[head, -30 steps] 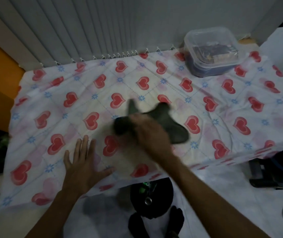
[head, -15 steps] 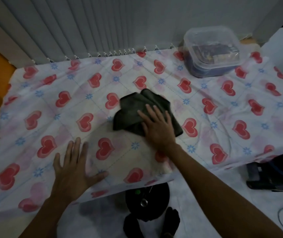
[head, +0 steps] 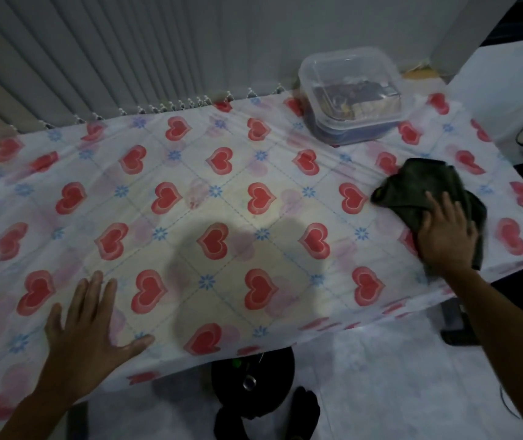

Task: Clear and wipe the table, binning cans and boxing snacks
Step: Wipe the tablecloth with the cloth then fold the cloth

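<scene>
A table covered with a white cloth printed with red hearts (head: 222, 192) fills the view. My right hand (head: 447, 233) presses flat on a dark green rag (head: 418, 188) near the table's right front edge, fingers spread over it. My left hand (head: 85, 328) lies flat and open on the cloth at the front left, holding nothing. A clear lidded plastic box (head: 349, 96) with snack packets inside stands at the back right.
A black bin (head: 253, 382) with a can inside stands on the floor under the table's front edge. Grey vertical blinds (head: 111, 58) hang behind the table. A white object (head: 507, 90) stands to the right.
My right hand has slid the rag from the middle of the table to the right edge. My left hand has stayed flat at the front left.
</scene>
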`<state>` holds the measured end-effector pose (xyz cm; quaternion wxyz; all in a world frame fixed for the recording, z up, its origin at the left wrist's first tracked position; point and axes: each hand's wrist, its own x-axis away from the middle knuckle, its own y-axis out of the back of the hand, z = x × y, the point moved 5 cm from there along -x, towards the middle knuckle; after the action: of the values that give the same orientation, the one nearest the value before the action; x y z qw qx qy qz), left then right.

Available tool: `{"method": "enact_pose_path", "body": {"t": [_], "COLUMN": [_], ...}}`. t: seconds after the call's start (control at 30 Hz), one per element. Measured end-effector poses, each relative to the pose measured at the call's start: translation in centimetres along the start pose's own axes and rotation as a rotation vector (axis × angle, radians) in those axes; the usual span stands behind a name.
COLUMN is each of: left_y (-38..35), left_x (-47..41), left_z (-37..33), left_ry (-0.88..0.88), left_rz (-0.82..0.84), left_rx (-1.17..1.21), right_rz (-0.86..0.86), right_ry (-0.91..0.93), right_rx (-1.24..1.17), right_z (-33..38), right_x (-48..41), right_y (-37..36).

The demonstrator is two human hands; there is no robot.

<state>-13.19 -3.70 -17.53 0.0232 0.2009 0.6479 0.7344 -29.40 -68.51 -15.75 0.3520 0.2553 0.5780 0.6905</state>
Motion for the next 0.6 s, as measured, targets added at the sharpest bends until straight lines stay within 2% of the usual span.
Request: {"method": "enact_pose_path", "body": {"t": [0.17,0.3,0.47,0.53,0.6], "left_y": [0.1,0.6,3.4,5.0,6.4], "left_x": [0.1,-0.1,-0.1,-0.4,-1.1], "left_z": [0.0,0.2,-0.3,-1.2,-2.3], "left_ry": [-0.007,0.011,-0.01,-0.051,-0.074], "left_rz": [-0.003,-0.004,-0.072,-0.143,-0.192], "left_rx": [0.023,0.04,0.057,0.093,0.112], "right_rz": [-0.027,-0.105,-0.14,-0.11,-0.006], "right_ry": [-0.053,-0.083,0.19,0.342,0.454], "right_rx": [-0.032,-0.181,-0.454,-0.514,-0.602], "right_z": [-2.3,1.0,13.6,19.9,26.5], "right_x": [-0.9,-0.2,3.5,5.9,9.2], "right_y": [1.2,3.5,6.4,7.0,7.1]}}
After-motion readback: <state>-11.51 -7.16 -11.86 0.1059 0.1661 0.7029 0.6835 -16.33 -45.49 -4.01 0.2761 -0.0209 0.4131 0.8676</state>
